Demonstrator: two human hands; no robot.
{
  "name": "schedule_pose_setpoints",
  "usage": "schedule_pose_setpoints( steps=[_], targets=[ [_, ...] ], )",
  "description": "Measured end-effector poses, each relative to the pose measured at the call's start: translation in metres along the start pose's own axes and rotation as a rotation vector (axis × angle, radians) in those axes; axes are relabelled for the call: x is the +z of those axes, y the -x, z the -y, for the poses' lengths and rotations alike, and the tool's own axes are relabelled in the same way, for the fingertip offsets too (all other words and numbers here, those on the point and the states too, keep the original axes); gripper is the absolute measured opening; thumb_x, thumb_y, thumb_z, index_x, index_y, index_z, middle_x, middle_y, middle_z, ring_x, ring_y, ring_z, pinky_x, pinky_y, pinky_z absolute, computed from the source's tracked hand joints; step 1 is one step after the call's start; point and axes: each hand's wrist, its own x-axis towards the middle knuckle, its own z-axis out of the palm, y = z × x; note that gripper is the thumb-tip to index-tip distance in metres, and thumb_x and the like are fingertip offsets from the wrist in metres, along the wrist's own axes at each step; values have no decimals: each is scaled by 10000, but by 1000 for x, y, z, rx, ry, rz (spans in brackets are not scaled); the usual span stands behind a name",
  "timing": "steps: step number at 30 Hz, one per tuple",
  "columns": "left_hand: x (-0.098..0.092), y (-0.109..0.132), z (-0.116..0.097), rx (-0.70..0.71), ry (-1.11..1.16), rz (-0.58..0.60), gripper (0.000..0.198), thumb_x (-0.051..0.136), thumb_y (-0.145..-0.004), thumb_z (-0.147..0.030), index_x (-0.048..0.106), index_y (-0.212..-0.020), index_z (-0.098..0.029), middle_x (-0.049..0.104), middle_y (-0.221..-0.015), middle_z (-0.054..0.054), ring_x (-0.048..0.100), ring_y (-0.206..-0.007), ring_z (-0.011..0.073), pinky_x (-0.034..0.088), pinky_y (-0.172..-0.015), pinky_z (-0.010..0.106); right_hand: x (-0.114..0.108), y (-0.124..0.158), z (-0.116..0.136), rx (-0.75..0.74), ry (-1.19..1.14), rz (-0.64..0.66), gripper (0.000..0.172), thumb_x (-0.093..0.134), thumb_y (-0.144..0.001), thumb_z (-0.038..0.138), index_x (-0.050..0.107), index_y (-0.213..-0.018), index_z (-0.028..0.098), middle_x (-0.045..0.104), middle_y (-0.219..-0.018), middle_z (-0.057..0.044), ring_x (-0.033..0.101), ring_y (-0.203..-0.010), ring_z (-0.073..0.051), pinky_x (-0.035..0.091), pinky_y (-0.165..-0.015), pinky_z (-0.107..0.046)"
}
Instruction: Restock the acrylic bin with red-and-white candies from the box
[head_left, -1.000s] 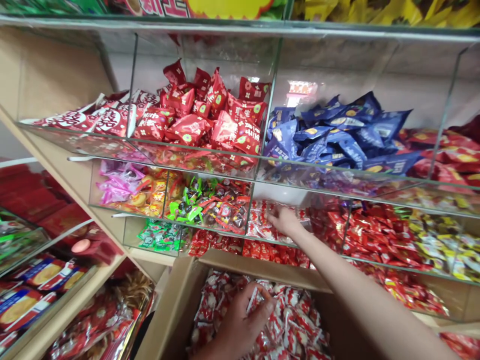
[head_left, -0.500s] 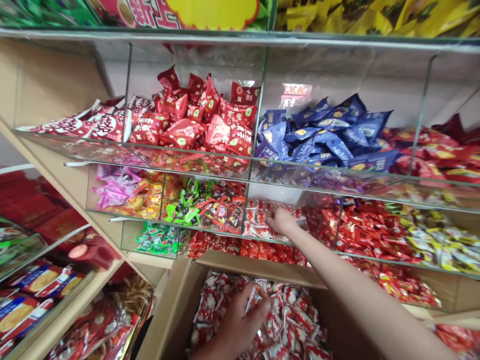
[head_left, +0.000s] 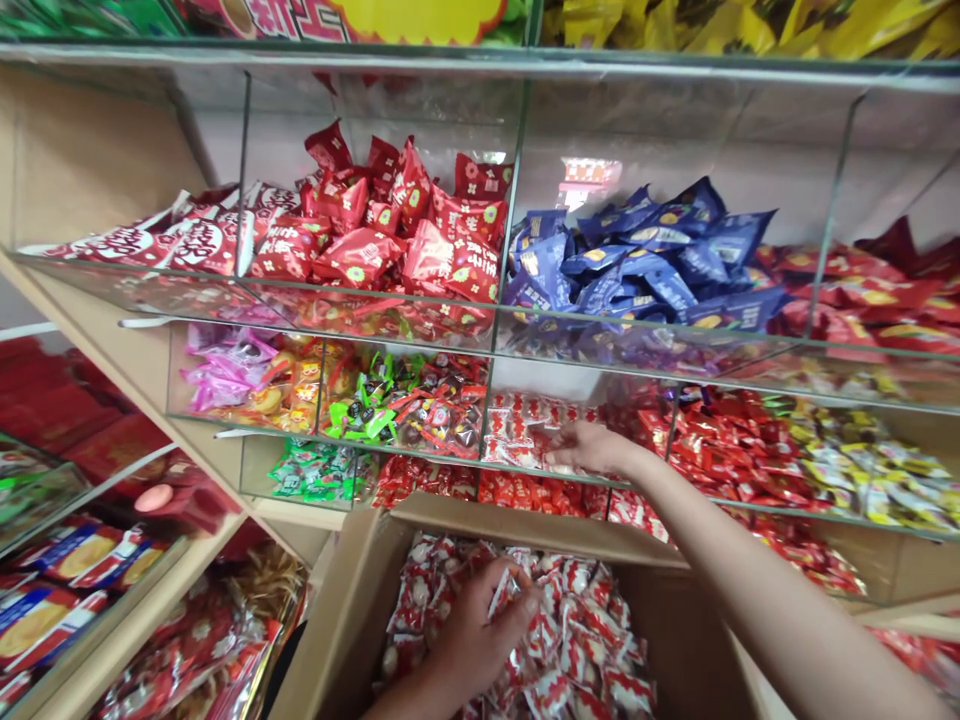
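My left hand (head_left: 487, 625) is inside an open cardboard box (head_left: 517, 522), above a heap of small red-and-white wrapped candies (head_left: 577, 630). Its thumb and fingers curl round a wrapped candy (head_left: 504, 592); how many it holds is hidden. My right hand (head_left: 592, 448) reaches over the far side of the box to a glass compartment. There its stretched fingers lie over similar red-and-white candies (head_left: 517, 430), and nothing shows in its grip.
Glass shelf edges (head_left: 630, 335) run just above my right hand. Other compartments hold blue packets (head_left: 652, 255), red packets (head_left: 360, 235), red candies (head_left: 742, 450) and green candies (head_left: 311, 470). Boxed biscuits (head_left: 56, 600) stand at lower left.
My right hand has shifted to the right and slightly down within the compartment, its fingers now stretched out instead of bunched. The left hand stays in the box, nearly unmoved. The view shifts slightly.
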Motion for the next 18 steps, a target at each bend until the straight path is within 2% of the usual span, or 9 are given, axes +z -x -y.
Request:
schedule_pose_setpoints(
  steps=[3, 6, 10, 12, 14, 15, 18],
  targets=[
    [-1, 0, 2, -22, -12, -2, 187, 453, -814, -352, 538, -834, -187, 599, -812, -5, 530, -814, 168, 368, -752, 238, -2, 2, -2, -44, -34, 56, 264, 607, -678, 404, 662, -756, 157, 657, -701, -42, 562, -620, -151, 399, -558, -224],
    [-1, 0, 4, -33, -31, -8, 205, 452, -812, -369, 544, -831, -186, 593, -794, -6, 528, -798, 169, 371, -742, 241, -2, 3, -3, -73, -60, 59, 280, 632, -639, 432, 640, -701, 159, 628, -642, -23, 535, -593, -145, 386, -539, -225],
    [-2, -1, 6, -23, -18, -26, 201, 461, -803, -368, 551, -826, -190, 604, -785, -2, 534, -774, 170, 380, -743, 258, -6, 7, -3, -70, -87, -16, 306, 650, -610, 456, 585, -657, 160, 591, -592, -17, 523, -575, -150, 385, -539, -240],
    [-3, -1, 3, -39, 22, -56, 205, 479, -789, -384, 549, -806, -192, 613, -770, 1, 543, -770, 176, 385, -757, 273, -12, 17, 1, -48, -130, -114, 322, 605, -651, 479, 562, -703, 164, 581, -585, -15, 523, -563, -150, 386, -534, -250],
    [-6, -2, -2, -74, 124, -68, 226, 493, -776, -414, 542, -792, -194, 623, -772, 9, 552, -785, 183, 389, -775, 286, -17, 35, 12, -83, -300, -201, 324, 587, -674, 476, 536, -770, 171, 585, -621, -10, 529, -568, -143, 395, -535, -250],
    [-8, -3, -6, -88, 199, -71, 243, 490, -773, -434, 536, -796, -196, 629, -788, 16, 557, -792, 186, 393, -777, 291, -18, 46, 20, -133, -425, -200, 321, 605, -665, 458, 523, -792, 175, 591, -655, -8, 538, -583, -139, 406, -542, -248],
    [-15, -6, -17, -73, 395, -65, 325, 480, -748, -512, 517, -843, -203, 631, -823, 28, 563, -777, 190, 412, -737, 289, -9, 78, 46, -334, -692, -28, 333, 688, -607, 367, 506, -820, 189, 594, -772, 0, 565, -675, -138, 440, -593, -245]
  ],
)
